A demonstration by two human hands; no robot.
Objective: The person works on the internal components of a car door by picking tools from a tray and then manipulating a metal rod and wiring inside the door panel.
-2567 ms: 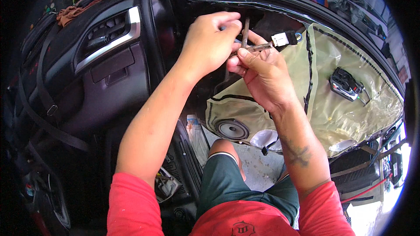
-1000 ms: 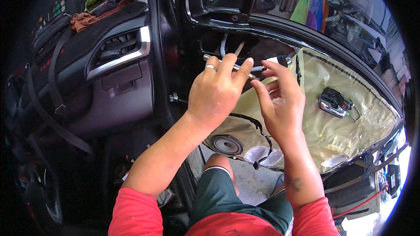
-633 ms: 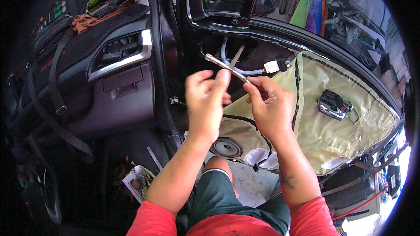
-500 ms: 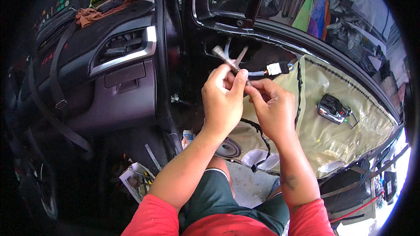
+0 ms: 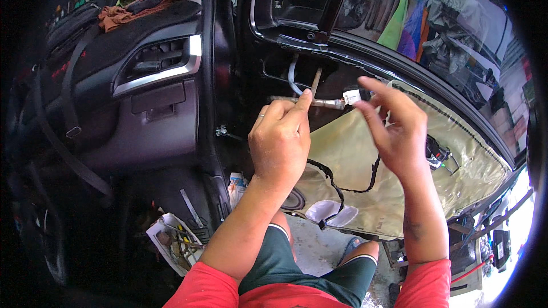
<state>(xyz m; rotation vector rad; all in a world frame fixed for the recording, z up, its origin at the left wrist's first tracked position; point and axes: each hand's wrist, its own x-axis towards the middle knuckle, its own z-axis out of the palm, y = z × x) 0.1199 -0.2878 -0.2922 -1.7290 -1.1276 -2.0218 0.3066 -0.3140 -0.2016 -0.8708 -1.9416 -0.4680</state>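
My left hand (image 5: 279, 140) is closed on a slim metal rod-shaped tool (image 5: 328, 104) with a wider, socket-like end pointing right. Its index finger lies along the tool. Apart from it, my right hand (image 5: 397, 125) is raised with thumb and fingers spread, slightly blurred and holding nothing. Between the hands, the white plug connector (image 5: 351, 97) sits near the tool's tip, beside the right fingertips. A pale bluish cable (image 5: 292, 74) and a thin brownish strip (image 5: 317, 81) come down behind the left hand. All this is in front of a car door (image 5: 337, 68) with its trim panel off.
Yellowish plastic sheeting (image 5: 456, 194) covers the door's inner side, with a black handle unit (image 5: 436, 153) on it. A black wire (image 5: 334, 179) hangs below. Left stands the dashboard (image 5: 165, 128); a white tool box (image 5: 171, 239) lies low. Cloths (image 5: 123, 17) rest on the dash.
My right hand has let go of the tool and moved up and right, its fingers opening. The tool has swung from pointing up-left to lying nearly level in my left hand.
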